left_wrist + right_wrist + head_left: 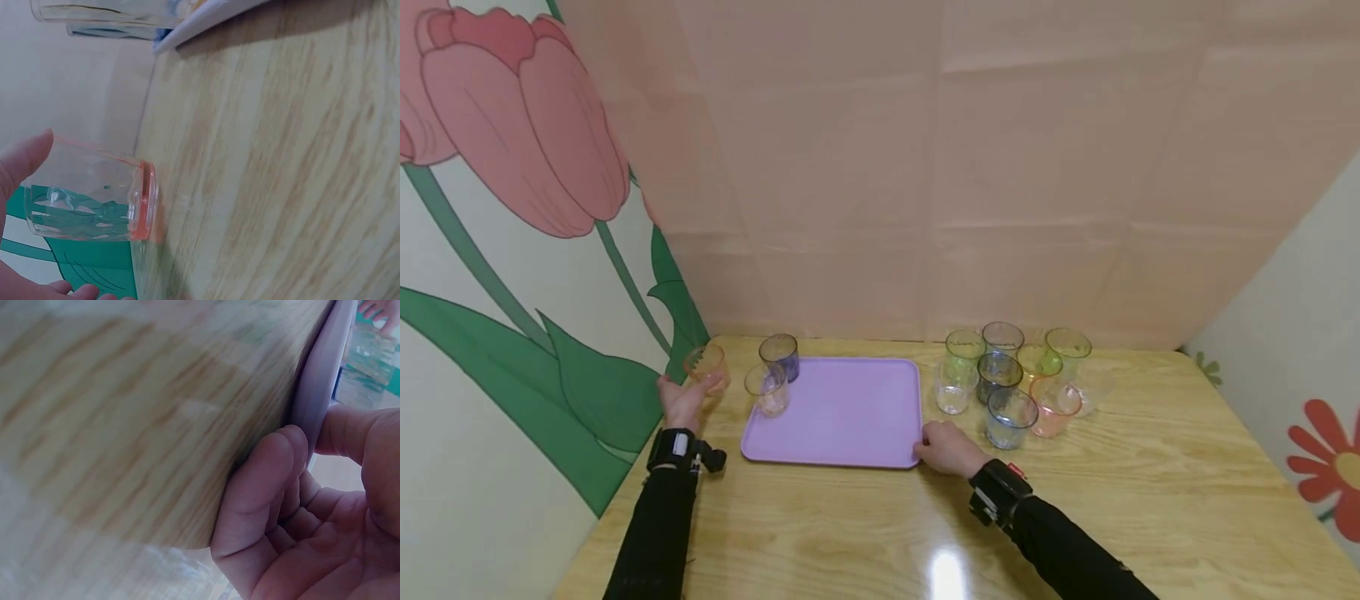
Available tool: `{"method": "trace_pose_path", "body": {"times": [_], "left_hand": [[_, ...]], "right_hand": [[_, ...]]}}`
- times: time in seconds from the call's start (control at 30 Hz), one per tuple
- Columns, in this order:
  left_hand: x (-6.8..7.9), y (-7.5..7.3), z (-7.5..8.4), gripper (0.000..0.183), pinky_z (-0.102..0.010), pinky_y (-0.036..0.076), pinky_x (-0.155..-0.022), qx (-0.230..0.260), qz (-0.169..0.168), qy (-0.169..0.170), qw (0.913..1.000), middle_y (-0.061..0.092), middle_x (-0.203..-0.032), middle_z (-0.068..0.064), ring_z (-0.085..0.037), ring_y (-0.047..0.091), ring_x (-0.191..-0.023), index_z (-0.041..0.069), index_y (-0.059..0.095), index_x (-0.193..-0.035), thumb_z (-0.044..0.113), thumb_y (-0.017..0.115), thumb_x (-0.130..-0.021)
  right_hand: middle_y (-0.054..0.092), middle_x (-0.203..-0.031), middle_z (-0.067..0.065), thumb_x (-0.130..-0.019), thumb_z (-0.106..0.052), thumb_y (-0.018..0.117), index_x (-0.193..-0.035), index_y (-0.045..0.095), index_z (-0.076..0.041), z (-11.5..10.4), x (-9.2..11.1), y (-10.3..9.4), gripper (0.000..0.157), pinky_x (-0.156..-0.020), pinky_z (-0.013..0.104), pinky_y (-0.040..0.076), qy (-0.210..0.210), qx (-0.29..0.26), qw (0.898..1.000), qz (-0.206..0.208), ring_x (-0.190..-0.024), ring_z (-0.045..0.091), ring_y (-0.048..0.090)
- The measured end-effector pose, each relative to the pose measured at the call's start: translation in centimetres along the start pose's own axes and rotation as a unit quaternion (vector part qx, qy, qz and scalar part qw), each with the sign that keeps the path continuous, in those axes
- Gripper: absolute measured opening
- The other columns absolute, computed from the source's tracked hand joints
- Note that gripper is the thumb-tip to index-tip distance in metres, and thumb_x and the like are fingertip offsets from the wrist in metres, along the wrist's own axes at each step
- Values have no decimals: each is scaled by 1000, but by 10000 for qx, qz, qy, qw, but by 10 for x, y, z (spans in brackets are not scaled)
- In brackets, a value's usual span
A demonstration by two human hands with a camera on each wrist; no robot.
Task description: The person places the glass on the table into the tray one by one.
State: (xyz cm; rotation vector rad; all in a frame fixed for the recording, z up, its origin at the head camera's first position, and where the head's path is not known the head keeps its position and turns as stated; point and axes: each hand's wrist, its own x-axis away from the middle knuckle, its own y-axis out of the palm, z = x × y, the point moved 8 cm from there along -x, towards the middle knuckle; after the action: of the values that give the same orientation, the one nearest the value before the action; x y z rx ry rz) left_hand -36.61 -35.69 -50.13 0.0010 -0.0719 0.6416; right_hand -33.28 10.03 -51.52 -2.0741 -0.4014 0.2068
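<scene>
At the table's left side stands a clear drinking glass with an orange tint (709, 371). My left hand (682, 403) is beside it, thumb and fingers spread on either side; in the left wrist view the fingers are apart from the glass, and the thumb is near its rim. My right hand (951, 448) pinches the near right corner of a purple tray (850, 417), thumb on one side and curled fingers on the other. On the tray's left part are a clear glass with an amber rim (767, 392) and, behind it, a dark bluish glass (781, 358).
Right of the tray, several tinted glasses stand close together, among them a blue-rimmed glass (1011, 419), an orange glass (1055, 407) and a green glass (1069, 346). A brownish sheet (925, 208) hangs behind the wooden table (820, 525). A tulip-painted wall (535, 292) borders the left side.
</scene>
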Motion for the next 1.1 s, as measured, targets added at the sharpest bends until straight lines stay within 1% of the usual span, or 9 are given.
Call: {"method": "trace_pose_path", "body": {"times": [0.17,0.27,0.4,0.57,0.63,0.8,0.9,1.0,1.1], "left_hand": [[-2,1,0,110,-42,16,-122,142,46,112,9998,2,-165,-25,-33,6,-153,-3,2,-157,2,82,-82],[-5,4,-2,109,-42,14,-122,208,29,82,9997,1,-165,-25,-33,6,-153,-3,2,-158,1,81,-82],[-7,7,-3,107,-44,15,-122,103,-6,65,9999,4,-165,-26,-35,10,-152,-3,6,-157,3,82,-82],[-12,10,-3,99,-45,24,-119,120,-41,96,9999,18,-161,-26,-36,23,-146,-5,15,-155,1,81,-81],[-15,12,-3,98,-44,26,-118,147,-63,90,9998,20,-160,-26,-36,26,-145,-5,16,-154,0,81,-81],[-17,18,-3,98,-45,26,-118,87,-127,106,9998,17,-161,-27,-38,24,-147,-5,16,-155,-1,80,-81],[-17,21,-3,96,-46,35,-114,192,-158,92,9996,17,-160,-27,-38,25,-146,-5,16,-154,-4,79,-81],[-17,23,-2,92,-40,46,-104,241,-153,115,9995,22,-159,-26,-38,31,-144,-6,20,-151,-6,79,-80],[-17,25,0,89,-38,47,-102,229,-165,212,9994,26,-157,-27,-38,33,-143,-7,23,-150,-7,79,-80]], "right_hand": [[50,-60,-2,-88,-13,68,-64,55,-12,3,-1,2,27,-54,31,37,104,-43,9999,-77,-56,16,47],[50,-60,-3,-88,-13,68,-65,56,-12,5,-3,4,27,-55,31,37,171,-50,9997,-141,-56,15,47],[51,-61,-2,-89,-13,68,-66,57,-12,6,-3,4,25,-56,31,38,218,-48,9996,-190,-57,15,47],[51,-61,-2,-90,-13,68,-68,59,-11,5,-3,4,24,-55,30,37,253,-111,9993,-255,-57,15,48],[51,-60,-2,-90,-13,68,-67,59,-11,4,-3,4,24,-55,30,36,276,-127,9991,-279,-56,15,47],[51,-61,-2,-90,-13,68,-67,58,-11,3,-1,3,25,-55,30,37,299,-136,9991,-279,-57,16,48],[51,-61,-2,-90,-13,67,-67,58,-12,2,-1,2,25,-55,30,38,282,-139,9991,-268,-57,16,48],[50,-60,-2,-90,-13,67,-65,57,-12,2,-1,2,27,-55,30,37,241,-117,9994,-241,-56,15,47],[50,-60,-2,-89,-13,67,-65,56,-12,3,-1,2,27,-54,30,37,195,-80,9996,-194,-56,15,47]]}}
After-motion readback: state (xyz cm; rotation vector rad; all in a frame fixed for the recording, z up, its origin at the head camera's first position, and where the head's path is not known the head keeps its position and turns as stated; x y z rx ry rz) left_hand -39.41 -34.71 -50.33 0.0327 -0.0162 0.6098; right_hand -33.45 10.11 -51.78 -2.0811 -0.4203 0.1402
